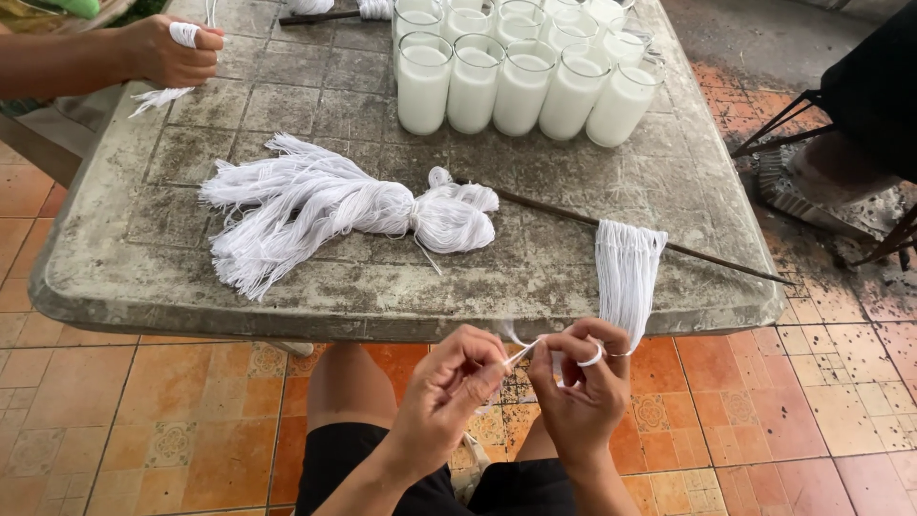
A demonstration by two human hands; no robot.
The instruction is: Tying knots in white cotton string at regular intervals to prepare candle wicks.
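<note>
White string (521,352) stretched between my hands
My left hand (449,392) and right hand (581,387) both pinch it, running left-right below the table (115,277) edge.

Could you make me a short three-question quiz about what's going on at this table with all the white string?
1. True or false: the left hand and right hand pinch one white string between them.
2. What fills the glasses at the table's far side? A) white wax-like stuff B) water C) nothing
3. What hangs over the thin rod?

Key: 1 true. 2 A. 3 A row of white strings; the big loose bundle lies beside it, and another person's hand holds more string.
</note>
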